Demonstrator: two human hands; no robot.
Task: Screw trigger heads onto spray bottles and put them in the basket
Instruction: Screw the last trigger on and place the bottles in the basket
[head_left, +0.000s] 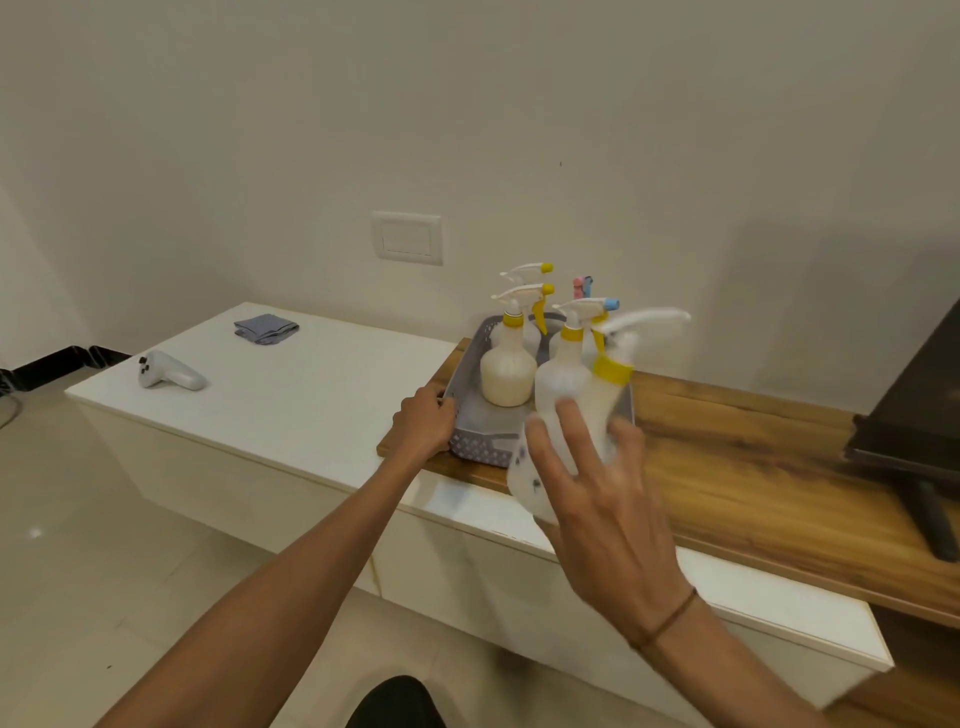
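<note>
— While the right hand (597, 499) holds a spray bottle (566, 441) up in front of the counter, where does the other hand sit?

— The left hand (423, 423) grips the near left corner of the grey basket (475, 441), fingers curled over its rim. The basket stands on the wooden board (753, 467), at its left end.

— And the grasp on the bottle?

— Fingers are spread round the translucent body from the near side; the bottle tilts to the right, its white trigger head (644, 319) with a yellow collar already on. It is blurred, and it hangs just in front of the basket's near right corner.

— What is in the basket?

— Several upright bottles with heads fitted. One with a yellow collar (508, 371) stands in the middle, another with a blue nozzle tip (563, 374) to its right, more behind them; how many I cannot tell.

— Anything else on the counter?

— On the white counter (311, 395), well to the left, lie a white handheld controller (169, 371) and a folded grey cloth (266, 328). A thin brown band (670, 618) circles the right wrist.
</note>
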